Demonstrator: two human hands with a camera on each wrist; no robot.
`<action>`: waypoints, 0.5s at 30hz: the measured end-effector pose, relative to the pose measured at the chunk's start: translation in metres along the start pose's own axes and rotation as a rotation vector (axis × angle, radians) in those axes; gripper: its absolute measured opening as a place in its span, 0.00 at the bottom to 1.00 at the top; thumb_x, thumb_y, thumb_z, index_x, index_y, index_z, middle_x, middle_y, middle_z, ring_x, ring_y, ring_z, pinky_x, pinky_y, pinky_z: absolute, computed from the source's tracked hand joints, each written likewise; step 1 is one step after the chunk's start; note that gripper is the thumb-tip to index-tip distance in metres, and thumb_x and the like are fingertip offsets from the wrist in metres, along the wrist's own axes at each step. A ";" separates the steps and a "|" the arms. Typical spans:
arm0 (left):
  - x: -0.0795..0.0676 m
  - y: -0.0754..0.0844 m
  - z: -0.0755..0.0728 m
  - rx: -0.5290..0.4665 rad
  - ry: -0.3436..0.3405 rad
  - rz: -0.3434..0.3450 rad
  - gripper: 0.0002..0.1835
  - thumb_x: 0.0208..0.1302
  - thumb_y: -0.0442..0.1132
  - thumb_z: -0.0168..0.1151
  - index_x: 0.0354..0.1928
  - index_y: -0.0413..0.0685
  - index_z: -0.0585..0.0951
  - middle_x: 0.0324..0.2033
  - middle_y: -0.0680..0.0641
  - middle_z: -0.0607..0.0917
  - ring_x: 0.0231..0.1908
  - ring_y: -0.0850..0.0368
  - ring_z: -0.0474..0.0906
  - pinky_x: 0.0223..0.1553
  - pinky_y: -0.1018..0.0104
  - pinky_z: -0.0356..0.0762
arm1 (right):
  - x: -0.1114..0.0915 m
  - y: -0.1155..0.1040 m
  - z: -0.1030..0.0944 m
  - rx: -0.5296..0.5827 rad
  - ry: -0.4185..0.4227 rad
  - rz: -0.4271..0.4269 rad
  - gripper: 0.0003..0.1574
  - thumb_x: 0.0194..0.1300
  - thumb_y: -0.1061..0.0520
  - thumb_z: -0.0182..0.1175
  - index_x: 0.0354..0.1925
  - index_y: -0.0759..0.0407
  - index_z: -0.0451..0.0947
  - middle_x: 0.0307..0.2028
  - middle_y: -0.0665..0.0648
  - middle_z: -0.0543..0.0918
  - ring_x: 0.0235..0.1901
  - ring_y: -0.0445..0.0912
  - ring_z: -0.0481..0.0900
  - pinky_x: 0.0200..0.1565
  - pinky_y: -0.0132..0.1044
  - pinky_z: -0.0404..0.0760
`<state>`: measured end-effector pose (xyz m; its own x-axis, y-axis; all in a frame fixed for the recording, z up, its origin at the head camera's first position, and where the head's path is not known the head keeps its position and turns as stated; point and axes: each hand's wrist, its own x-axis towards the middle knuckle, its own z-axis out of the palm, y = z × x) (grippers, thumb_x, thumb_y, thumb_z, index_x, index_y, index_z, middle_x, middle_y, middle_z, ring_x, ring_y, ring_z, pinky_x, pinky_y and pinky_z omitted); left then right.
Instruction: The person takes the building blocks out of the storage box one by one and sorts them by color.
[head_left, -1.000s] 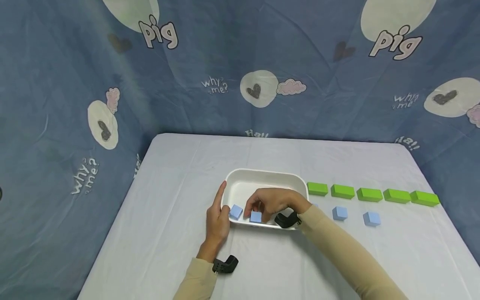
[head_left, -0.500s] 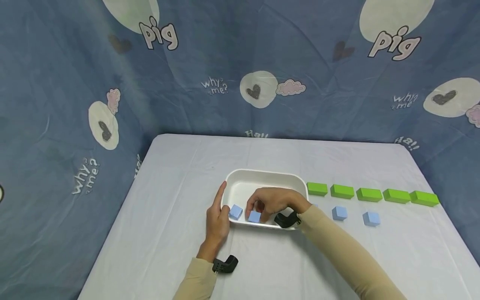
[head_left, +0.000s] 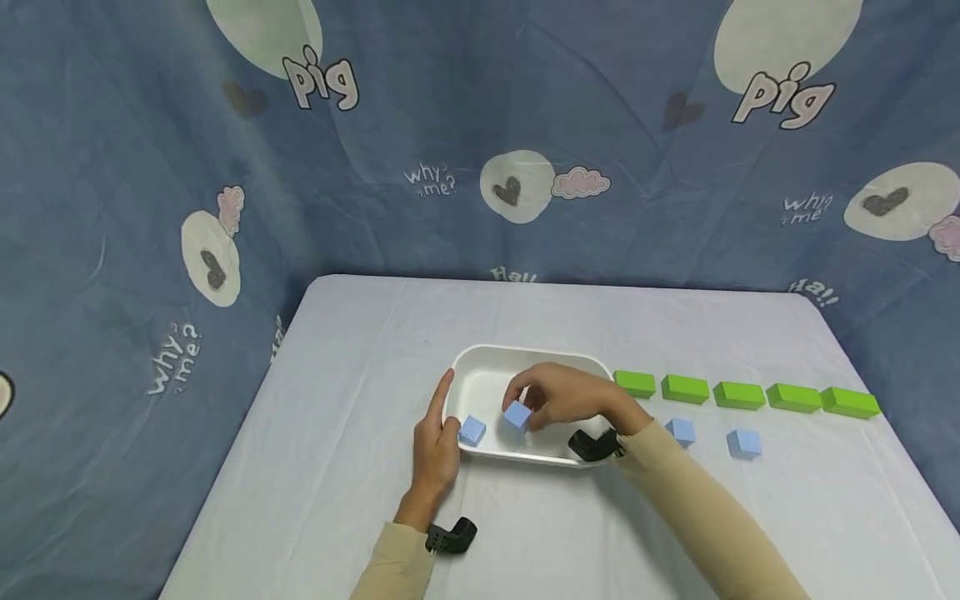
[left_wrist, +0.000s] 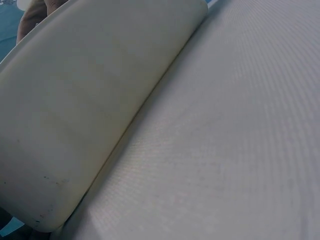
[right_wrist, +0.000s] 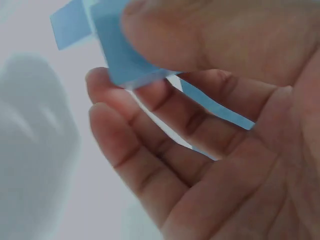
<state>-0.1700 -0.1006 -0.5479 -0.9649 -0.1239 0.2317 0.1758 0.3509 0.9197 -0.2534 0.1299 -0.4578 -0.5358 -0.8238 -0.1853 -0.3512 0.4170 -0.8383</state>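
Note:
A light blue cube (head_left: 517,415) is pinched between the thumb and fingers of my right hand (head_left: 567,393), above the floor of a white tray (head_left: 525,457). The right wrist view shows the thumb pressed against this same blue cube (right_wrist: 117,47). Another light blue cube (head_left: 472,430) sits in the tray's near left corner. My left hand (head_left: 435,450) lies against the tray's left side, index finger straight along the edge and thumb at the rim; its other fingers are hidden. In the left wrist view the tray's outer wall (left_wrist: 90,100) fills the left half.
Several green blocks (head_left: 740,396) form a row to the right of the tray. In front of that row stand a blue cube (head_left: 681,432) and another blue cube (head_left: 744,444). A white cloth covers the table (head_left: 360,358); a blue printed curtain (head_left: 420,225) hangs behind.
My right hand has lifted the pinched blue cube off the tray floor, moving up and slightly right. The left hand and the tray have stayed in place.

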 end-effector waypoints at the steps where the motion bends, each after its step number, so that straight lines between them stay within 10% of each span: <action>1: 0.000 0.000 0.000 0.000 0.000 0.001 0.41 0.60 0.26 0.44 0.78 0.55 0.65 0.72 0.52 0.70 0.67 0.57 0.68 0.69 0.54 0.63 | -0.003 0.001 -0.002 -0.003 0.027 -0.001 0.21 0.56 0.69 0.70 0.46 0.50 0.84 0.38 0.47 0.85 0.36 0.45 0.85 0.42 0.38 0.84; 15: 0.000 0.001 0.001 -0.012 -0.015 -0.010 0.40 0.61 0.25 0.43 0.78 0.53 0.63 0.73 0.55 0.68 0.73 0.61 0.59 0.73 0.61 0.56 | -0.057 -0.003 -0.019 0.118 0.237 -0.010 0.22 0.59 0.69 0.68 0.51 0.55 0.83 0.38 0.54 0.85 0.36 0.51 0.83 0.47 0.43 0.82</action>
<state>-0.1699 -0.0993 -0.5477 -0.9693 -0.1134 0.2182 0.1687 0.3390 0.9256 -0.2363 0.1828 -0.4354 -0.7024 -0.7089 -0.0636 -0.2724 0.3503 -0.8962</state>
